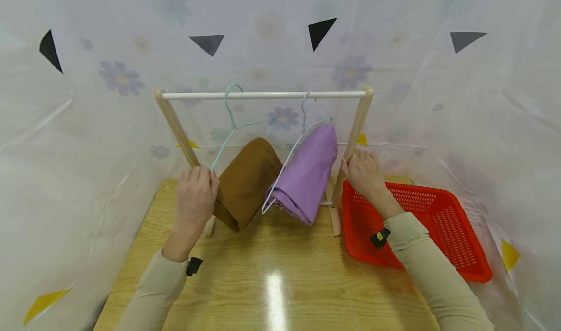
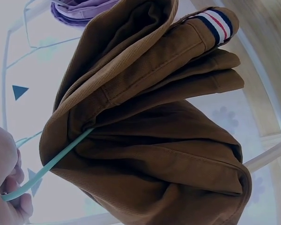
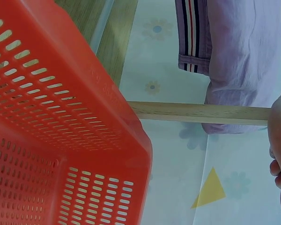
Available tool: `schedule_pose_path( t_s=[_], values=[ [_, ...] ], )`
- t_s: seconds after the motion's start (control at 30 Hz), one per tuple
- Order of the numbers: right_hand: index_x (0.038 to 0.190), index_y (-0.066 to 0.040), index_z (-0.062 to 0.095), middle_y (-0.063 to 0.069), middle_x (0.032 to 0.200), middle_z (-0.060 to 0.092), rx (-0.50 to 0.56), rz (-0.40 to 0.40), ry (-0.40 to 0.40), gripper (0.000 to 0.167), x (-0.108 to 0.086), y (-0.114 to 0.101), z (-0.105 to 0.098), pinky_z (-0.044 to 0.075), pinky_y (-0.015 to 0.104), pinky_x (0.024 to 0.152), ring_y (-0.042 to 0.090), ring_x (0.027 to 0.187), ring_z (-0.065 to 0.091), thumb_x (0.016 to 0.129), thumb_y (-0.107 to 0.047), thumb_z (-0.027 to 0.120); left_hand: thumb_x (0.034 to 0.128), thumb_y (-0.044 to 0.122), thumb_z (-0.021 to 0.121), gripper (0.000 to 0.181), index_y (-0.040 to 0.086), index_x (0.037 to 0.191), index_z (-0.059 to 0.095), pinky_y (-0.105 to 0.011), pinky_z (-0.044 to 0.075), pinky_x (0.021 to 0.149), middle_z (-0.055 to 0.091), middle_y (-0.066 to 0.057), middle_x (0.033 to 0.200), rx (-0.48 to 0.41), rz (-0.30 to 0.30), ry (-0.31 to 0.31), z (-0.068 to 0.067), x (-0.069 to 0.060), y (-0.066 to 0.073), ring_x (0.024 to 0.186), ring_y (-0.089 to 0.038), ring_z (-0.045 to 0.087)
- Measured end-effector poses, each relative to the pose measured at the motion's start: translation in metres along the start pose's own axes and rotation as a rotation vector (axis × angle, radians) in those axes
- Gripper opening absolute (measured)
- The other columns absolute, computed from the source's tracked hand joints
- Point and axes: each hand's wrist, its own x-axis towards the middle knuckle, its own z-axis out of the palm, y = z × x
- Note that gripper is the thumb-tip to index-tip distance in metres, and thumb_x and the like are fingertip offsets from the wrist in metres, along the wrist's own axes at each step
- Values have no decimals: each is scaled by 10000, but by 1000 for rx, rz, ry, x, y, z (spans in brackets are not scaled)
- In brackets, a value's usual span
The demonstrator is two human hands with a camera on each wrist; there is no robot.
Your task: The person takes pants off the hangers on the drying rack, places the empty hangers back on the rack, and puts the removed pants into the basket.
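My left hand [image 1: 195, 197] grips the lower left corner of a mint-green hanger [image 1: 223, 148], beside the rack's left post. A folded brown garment [image 1: 250, 182] with a striped trim drapes over that hanger, whose hook loops over the white rail [image 1: 267, 95]. In the left wrist view, my fingers curl round the green hanger bar [image 2: 51, 163]. My right hand [image 1: 365, 173] holds the right wooden post [image 1: 357, 124] of the rack, partway down. Next to that post, a folded purple garment [image 1: 308, 175] hangs on a pale lilac hanger [image 1: 284, 168], its hook over the rail.
A red perforated basket [image 1: 456, 224] stands on the table's right side, below my right forearm. The wooden table [image 1: 236, 282] carries the rack's feet. Pale flowered sheeting [image 1: 271, 39] with black, grey and yellow triangles surrounds the table at the back and sides.
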Motion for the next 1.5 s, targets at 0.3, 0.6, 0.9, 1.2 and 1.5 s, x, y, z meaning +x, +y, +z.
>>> schedule_pose_path(
  t_s=[0.3,0.6,0.9,1.2,1.5],
  values=[
    [818,32,551,185,748,569,-11,-14,20,413,1,0,2,461,460,666,401,699,598,1071,-289,493,1012,27,591,254,-57,775,554,-434,426,630,565,-213,671,-1,-3,10,-5,4,0,647,-377,496],
    [817,31,553,186,750,570,-14,-15,37,413,1,0,3,447,451,659,402,707,601,1066,-294,503,1011,20,602,254,-59,775,552,-439,411,640,538,-205,648,-5,-5,16,-11,2,-4,648,-383,483],
    [835,33,559,185,763,573,-16,-13,31,398,0,-1,5,439,443,658,398,713,602,1069,-285,509,977,-12,619,245,-50,752,528,-454,399,636,538,-214,651,-20,-18,24,-20,0,-6,660,-402,495],
    [822,31,564,186,744,578,-16,-10,48,412,2,0,8,452,461,651,404,700,607,1067,-293,503,1015,18,578,280,-60,750,531,-459,396,643,543,-229,656,-19,-32,10,-22,-1,-9,662,-409,473],
    [835,36,570,183,758,571,-18,-12,31,404,1,-1,6,447,446,661,394,706,597,1070,-287,508,996,1,579,256,-65,758,513,-457,383,638,529,-222,655,-29,-56,12,-21,-5,-15,648,-398,452]
  ],
)
